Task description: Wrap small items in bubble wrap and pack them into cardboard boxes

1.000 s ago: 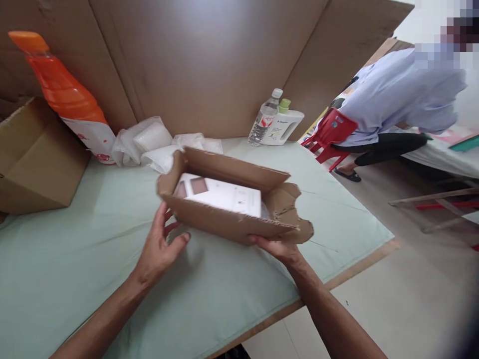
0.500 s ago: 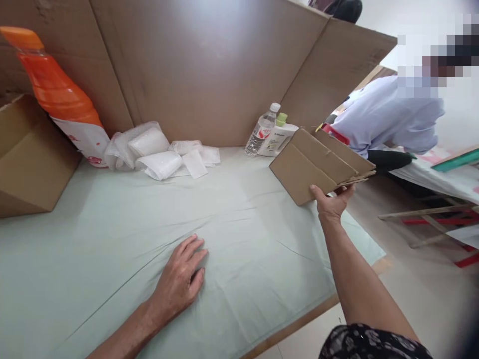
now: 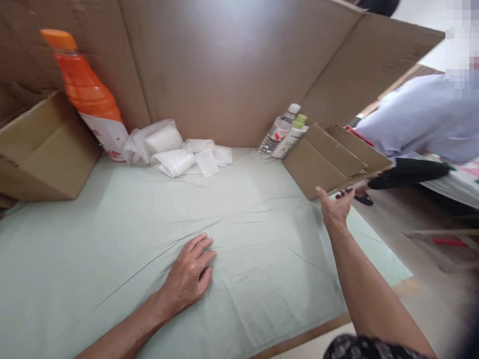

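One cardboard box is located at the tabletop's right side, beside a white bottle. Right hand: fingers spread, at the box's near edge. Left hand: palm down, fingers loosely extended.

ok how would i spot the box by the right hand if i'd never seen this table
Find the pale green cloth, then the two bottles at its right rear. Just right of them is the brown box, the right hand at its lower edge. Unlike those bottles, it is angular cardboard, with no cap or label visible.
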`<action>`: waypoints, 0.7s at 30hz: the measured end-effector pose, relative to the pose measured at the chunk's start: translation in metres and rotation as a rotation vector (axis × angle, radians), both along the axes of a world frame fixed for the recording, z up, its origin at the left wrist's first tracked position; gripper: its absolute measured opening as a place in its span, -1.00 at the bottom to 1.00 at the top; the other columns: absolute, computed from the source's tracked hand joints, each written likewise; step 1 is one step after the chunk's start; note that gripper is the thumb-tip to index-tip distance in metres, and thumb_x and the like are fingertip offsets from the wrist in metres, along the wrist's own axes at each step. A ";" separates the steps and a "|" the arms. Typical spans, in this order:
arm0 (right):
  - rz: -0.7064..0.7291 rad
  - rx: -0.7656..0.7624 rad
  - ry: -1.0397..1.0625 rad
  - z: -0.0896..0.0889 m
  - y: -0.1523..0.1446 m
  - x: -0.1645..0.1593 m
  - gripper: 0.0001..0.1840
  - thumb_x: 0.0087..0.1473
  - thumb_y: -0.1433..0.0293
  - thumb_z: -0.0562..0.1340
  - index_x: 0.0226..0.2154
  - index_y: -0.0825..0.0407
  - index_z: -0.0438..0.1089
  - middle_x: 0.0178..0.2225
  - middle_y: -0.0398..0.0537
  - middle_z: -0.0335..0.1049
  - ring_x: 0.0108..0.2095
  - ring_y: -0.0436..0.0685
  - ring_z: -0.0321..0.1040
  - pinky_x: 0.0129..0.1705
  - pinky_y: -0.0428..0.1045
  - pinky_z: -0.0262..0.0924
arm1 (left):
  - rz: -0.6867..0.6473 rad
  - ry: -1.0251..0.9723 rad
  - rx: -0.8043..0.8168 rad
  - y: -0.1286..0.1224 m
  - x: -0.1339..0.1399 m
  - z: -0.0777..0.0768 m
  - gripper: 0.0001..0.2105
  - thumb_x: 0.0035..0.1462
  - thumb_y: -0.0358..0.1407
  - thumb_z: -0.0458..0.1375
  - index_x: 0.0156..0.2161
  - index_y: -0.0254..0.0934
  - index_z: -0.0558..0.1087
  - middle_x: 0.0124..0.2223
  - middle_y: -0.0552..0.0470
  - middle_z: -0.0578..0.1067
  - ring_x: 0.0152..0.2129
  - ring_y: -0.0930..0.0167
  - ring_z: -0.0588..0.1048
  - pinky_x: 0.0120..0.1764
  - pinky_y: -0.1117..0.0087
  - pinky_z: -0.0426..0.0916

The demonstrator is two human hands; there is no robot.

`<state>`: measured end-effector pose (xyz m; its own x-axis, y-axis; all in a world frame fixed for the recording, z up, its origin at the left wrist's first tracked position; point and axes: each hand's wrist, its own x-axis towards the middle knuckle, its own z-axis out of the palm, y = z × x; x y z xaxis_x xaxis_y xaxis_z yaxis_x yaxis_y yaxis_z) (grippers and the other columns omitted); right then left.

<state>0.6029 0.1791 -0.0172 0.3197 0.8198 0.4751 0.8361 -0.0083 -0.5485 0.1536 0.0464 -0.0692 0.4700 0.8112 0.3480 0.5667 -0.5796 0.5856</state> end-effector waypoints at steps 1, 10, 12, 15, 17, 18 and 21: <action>-0.061 -0.040 -0.001 -0.008 -0.009 -0.007 -0.39 0.21 -0.10 0.13 0.11 -0.04 0.30 0.02 0.30 0.37 0.13 0.56 0.32 -0.09 0.32 0.31 | -0.004 0.002 -0.007 0.000 0.001 0.002 -0.67 0.12 -0.54 0.08 -0.03 -0.28 0.51 0.18 -0.22 0.51 0.27 0.09 0.36 0.21 -0.08 0.41; 0.547 -0.130 -0.514 -0.083 -0.067 -0.176 -0.36 0.35 0.07 -0.01 0.18 0.19 0.39 0.26 0.37 0.31 0.26 0.50 0.28 0.18 0.37 0.25 | 0.081 0.032 0.156 0.012 -0.016 0.011 -0.72 0.10 -0.36 0.16 -0.08 -0.26 0.59 0.17 -0.19 0.53 0.23 0.17 0.41 0.25 0.11 0.36; 0.801 0.022 -0.548 -0.076 -0.093 -0.232 -0.42 0.35 0.12 0.06 0.24 0.12 0.34 0.28 0.26 0.31 0.26 0.42 0.27 0.18 0.31 0.25 | 0.289 0.027 0.343 0.024 -0.052 0.032 -0.69 0.14 -0.35 0.14 -0.01 -0.21 0.56 0.23 -0.18 0.48 0.27 0.20 0.36 0.28 0.12 0.30; 1.151 0.058 -0.550 -0.058 -0.128 -0.297 -0.43 0.30 0.14 0.17 0.28 -0.01 0.30 0.33 0.07 0.27 0.31 0.32 0.23 0.23 0.24 0.20 | 0.617 -0.007 0.456 0.057 -0.131 0.079 -0.52 0.20 -0.37 0.11 0.23 -0.32 0.37 0.39 -0.30 0.24 0.42 0.08 0.06 0.39 -0.12 -0.02; 1.253 0.043 -0.512 -0.048 -0.140 -0.320 -0.43 0.28 0.13 0.22 0.26 -0.03 0.32 0.33 0.03 0.28 0.31 0.29 0.24 0.24 0.20 0.21 | 0.896 0.035 0.525 0.085 -0.186 0.108 -0.37 0.11 -0.36 0.17 0.31 -0.32 0.27 0.41 -0.27 0.21 0.44 0.04 0.01 0.41 -0.16 -0.15; 1.267 0.036 -0.484 -0.046 -0.143 -0.325 -0.45 0.28 0.15 0.23 0.25 -0.02 0.34 0.32 0.03 0.30 0.31 0.28 0.25 0.23 0.18 0.22 | 0.974 0.046 0.530 0.099 -0.210 0.119 -0.32 0.07 -0.37 0.19 0.33 -0.35 0.23 0.41 -0.30 0.22 0.43 0.03 0.02 0.41 -0.15 -0.18; 1.249 0.038 -0.370 -0.045 -0.139 -0.328 -0.59 0.31 0.28 0.20 0.18 -0.02 0.39 0.26 0.02 0.39 0.27 0.22 0.31 0.18 0.14 0.30 | 1.052 0.048 0.452 0.133 -0.259 0.135 -0.29 0.01 -0.46 0.15 0.33 -0.37 0.22 0.22 -0.27 0.45 0.30 0.06 0.26 0.38 -0.15 -0.11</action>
